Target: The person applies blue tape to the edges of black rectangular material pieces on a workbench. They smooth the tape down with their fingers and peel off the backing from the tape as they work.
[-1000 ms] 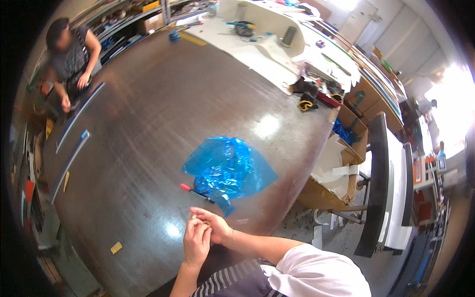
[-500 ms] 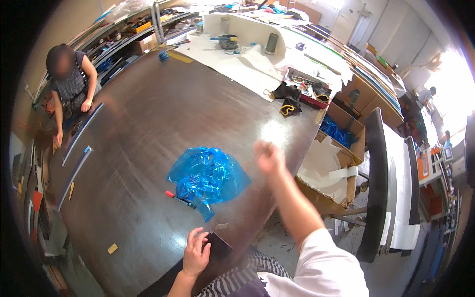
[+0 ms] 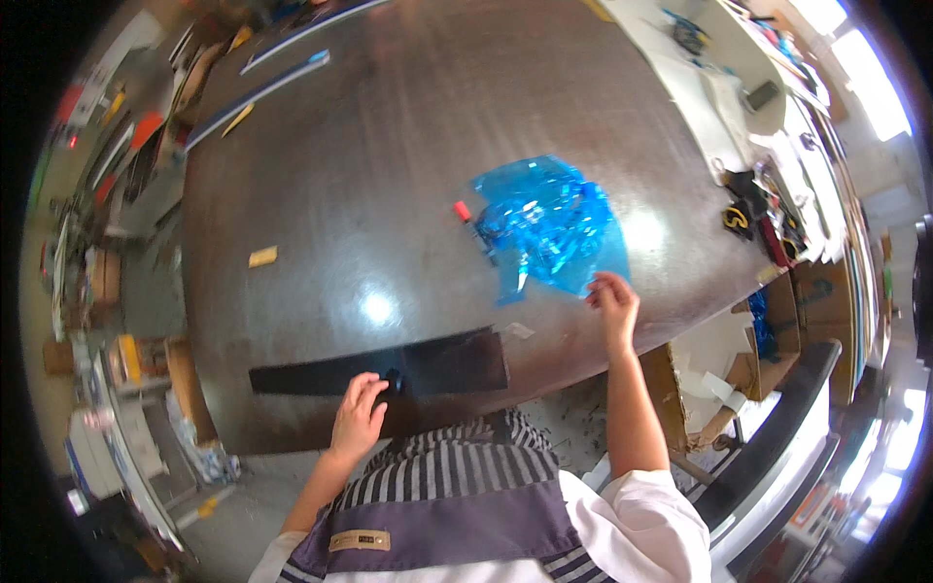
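Left hand: the left hand (image 3: 360, 418) is hovering over or resting on the black strip's near edge (contact unclear), fingers bent, thumb standing apart, beside a small dark round piece (image 3: 393, 381).
Black strip: the black strip (image 3: 301, 374) is lying along the counter (image 3: 321, 194) nearest the body; a light, flat left touch would be steadying it best.
Right hand: the right hand (image 3: 614, 311) is hanging at the blue film's near-right edge, fingers curled close; whether they are pinching anything, I cannot tell.
Blue film: the crumpled blue film (image 3: 554, 223) is lying beyond both hands; gentle handling would be sparing it.
Marker: the red-capped marker (image 3: 470, 225) is lying against the film, probably rolling if that is tugged.
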`<state>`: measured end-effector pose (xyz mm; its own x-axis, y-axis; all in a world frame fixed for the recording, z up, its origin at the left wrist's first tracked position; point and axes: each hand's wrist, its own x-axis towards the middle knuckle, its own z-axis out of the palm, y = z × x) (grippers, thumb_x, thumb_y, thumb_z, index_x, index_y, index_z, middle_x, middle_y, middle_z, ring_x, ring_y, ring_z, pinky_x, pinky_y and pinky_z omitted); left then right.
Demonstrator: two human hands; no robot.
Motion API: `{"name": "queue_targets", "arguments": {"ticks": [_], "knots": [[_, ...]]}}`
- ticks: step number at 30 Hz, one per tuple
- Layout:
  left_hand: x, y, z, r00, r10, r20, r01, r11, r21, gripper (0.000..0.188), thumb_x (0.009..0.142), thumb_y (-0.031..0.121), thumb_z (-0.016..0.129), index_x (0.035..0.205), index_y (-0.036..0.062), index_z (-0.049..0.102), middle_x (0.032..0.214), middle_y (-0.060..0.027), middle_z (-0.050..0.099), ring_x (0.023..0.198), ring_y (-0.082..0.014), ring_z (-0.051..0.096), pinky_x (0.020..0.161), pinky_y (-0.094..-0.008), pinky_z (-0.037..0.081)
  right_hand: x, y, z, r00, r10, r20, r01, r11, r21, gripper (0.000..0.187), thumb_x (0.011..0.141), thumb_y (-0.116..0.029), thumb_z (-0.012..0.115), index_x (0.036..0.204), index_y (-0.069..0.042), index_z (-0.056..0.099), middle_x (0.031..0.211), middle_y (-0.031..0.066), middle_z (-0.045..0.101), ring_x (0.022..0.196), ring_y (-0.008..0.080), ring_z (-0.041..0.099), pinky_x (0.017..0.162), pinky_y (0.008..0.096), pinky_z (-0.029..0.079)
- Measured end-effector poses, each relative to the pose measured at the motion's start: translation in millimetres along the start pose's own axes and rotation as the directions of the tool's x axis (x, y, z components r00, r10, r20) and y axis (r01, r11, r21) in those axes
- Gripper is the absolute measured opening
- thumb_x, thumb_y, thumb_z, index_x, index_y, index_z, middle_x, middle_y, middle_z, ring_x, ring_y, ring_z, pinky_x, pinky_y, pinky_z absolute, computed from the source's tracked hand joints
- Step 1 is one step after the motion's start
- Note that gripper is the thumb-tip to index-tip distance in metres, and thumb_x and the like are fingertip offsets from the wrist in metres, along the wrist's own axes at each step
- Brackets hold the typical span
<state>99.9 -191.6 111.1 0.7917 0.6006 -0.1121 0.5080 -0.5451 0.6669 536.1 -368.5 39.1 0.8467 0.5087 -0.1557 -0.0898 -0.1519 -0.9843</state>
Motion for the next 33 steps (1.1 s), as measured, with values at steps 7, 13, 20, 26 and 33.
{"name": "queue_targets", "arguments": {"ticks": [7, 13, 20, 26, 33], "knots": [[-31.4, -25.2, 14.2, 0.989, -0.141, -0.038, 0.146, 0.970, 0.196, 0.075, 0.072, 0.005, 0.078, 0.139, 0.0054, 0.045, 0.147, -0.0165, 0.037, 0.134, -0.0393, 0.040, 0.111, -0.0476, 0.035, -28.1, 13.9, 100.9, 0.799, -0.066, 0.597, 0.418, 0.776, -0.473, 0.022, 0.089, -0.008, 0.064, 0.111, -0.007, 0.069, 0.103, 0.0196, 0.066, 0.085, 0.0358, 0.067, 0.073, 0.0401, 0.055], [-23.3, -41.7, 6.5, 0.992, -0.126, 0.018, 0.113, 0.935, 0.337, 0.094, 0.066, 0.006, 0.082, 0.147, 0.0080, 0.036, 0.158, -0.0168, 0.025, 0.144, -0.0359, 0.030, 0.116, -0.0486, 0.028, 28.1, -1.3, 103.3, 0.833, -0.341, 0.437, 0.554, 0.515, -0.655, 0.043, 0.088, -0.007, 0.061, 0.130, -0.003, 0.055, 0.125, 0.0218, 0.061, 0.105, 0.0400, 0.063, 0.085, 0.0458, 0.054], [-6.9, -69.2, -9.3, 0.989, -0.069, 0.132, 0.005, 0.901, 0.435, 0.103, 0.066, 0.008, 0.082, 0.153, 0.0160, 0.028, 0.159, -0.0143, 0.022, 0.147, -0.0339, 0.025, 0.119, -0.0519, 0.022, -129.9, 14.1, 102.7, 0.909, 0.059, 0.414, 0.352, 0.426, -0.834, 0.074, 0.081, -0.019, 0.075, 0.143, -0.002, 0.039, 0.113, 0.0186, 0.057, 0.087, 0.0303, 0.064, 0.078, 0.0401, 0.054], [6.7, -96.5, -16.5, 0.986, -0.007, 0.165, -0.067, 0.898, 0.435, 0.094, 0.064, 0.010, 0.081, 0.147, 0.0125, 0.036, 0.135, -0.0123, 0.041, 0.130, -0.0317, 0.042, 0.114, -0.0475, 0.031, -154.7, 21.0, 123.1, 0.928, 0.135, 0.348, 0.211, 0.579, -0.788, 0.064, 0.079, -0.019, 0.077, 0.132, 0.001, 0.048, 0.113, 0.0217, 0.056, 0.104, 0.0408, 0.058, 0.088, 0.0459, 0.050], [4.4, -91.7, -20.3, 0.980, -0.055, 0.189, -0.031, 0.907, 0.421, 0.094, 0.066, 0.015, 0.084, 0.147, 0.0139, 0.039, 0.140, -0.0123, 0.039, 0.133, -0.0321, 0.040, 0.112, -0.0472, 0.032, -139.1, 30.1, 133.4, 0.978, 0.023, 0.208, 0.128, 0.718, -0.684, 0.038, 0.070, -0.009, 0.081, 0.103, -0.007, 0.062, 0.087, 0.0088, 0.060, 0.080, 0.0283, 0.061, 0.072, 0.0389, 0.052]]}}
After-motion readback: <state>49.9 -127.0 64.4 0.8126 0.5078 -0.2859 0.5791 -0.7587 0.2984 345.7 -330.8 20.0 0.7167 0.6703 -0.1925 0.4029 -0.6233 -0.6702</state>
